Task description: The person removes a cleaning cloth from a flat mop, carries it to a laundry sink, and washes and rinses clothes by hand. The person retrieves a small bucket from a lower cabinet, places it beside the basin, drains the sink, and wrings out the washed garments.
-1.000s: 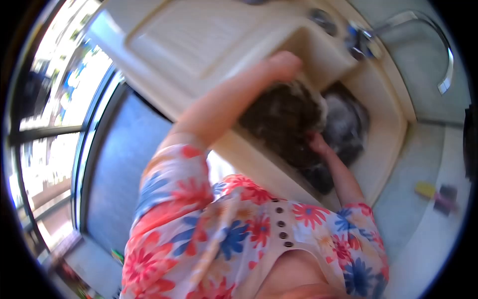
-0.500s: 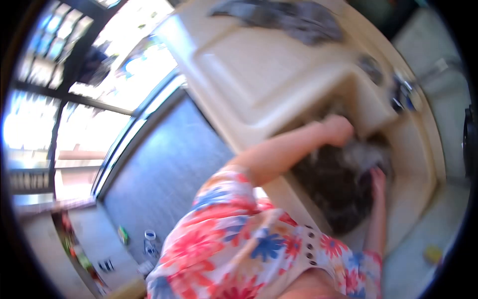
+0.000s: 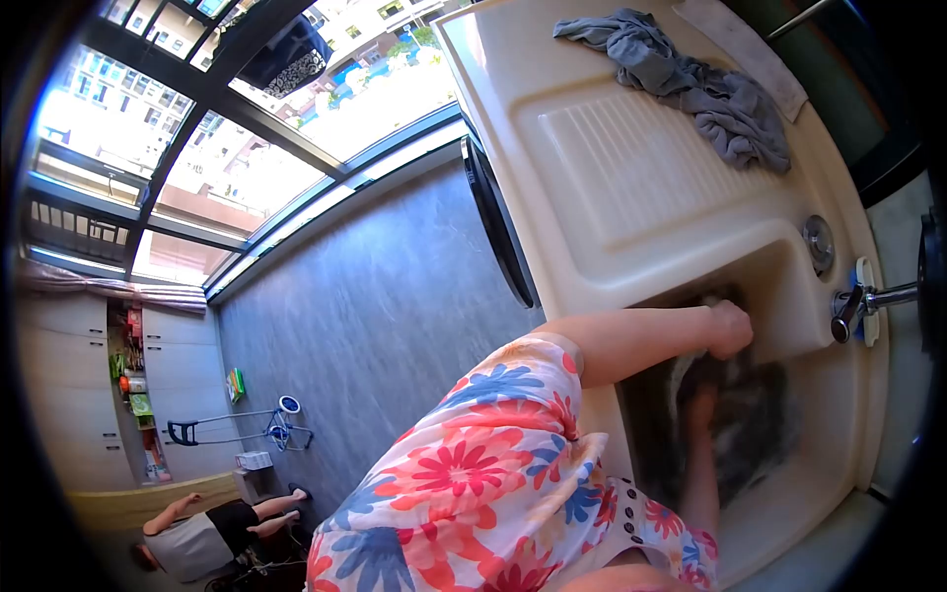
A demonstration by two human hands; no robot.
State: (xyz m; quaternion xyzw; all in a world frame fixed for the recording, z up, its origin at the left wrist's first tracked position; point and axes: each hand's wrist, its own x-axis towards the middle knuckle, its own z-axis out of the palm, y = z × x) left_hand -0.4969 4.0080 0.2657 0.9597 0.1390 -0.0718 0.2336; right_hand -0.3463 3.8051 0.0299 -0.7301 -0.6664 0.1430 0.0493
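Observation:
My left hand (image 3: pixel 730 331) is closed in a fist inside the beige sink basin (image 3: pixel 779 281), close to its inner wall on the tap side. What it holds, if anything, is hidden. Lower in the basin is my right hand (image 3: pixel 702 397), its fingers lost in a dark, wet-looking patch that may be cloth. Both hands are a short way apart. Dark, foamy water (image 3: pixel 750 424) swirls around my right hand and forearm. On the ribbed drainboard (image 3: pixel 641 178) beside the basin lies a crumpled grey cloth (image 3: pixel 681 84).
A chrome tap (image 3: pixel 856 308) stands at the basin's rim, near a round metal fitting (image 3: pixel 819 245). A pale folded cloth (image 3: pixel 745 54) lies at the counter's back edge. Far left are a seated person (image 3: pixel 202 543), a blue-framed wheeled stand (image 3: pixel 281 426), cabinets (image 3: pixel 182 375) and large windows.
My view has shifted and sharpened, bringing the seated person into sight. In the basin, my right hand has moved left, closer beneath my left hand. My left hand stays closed.

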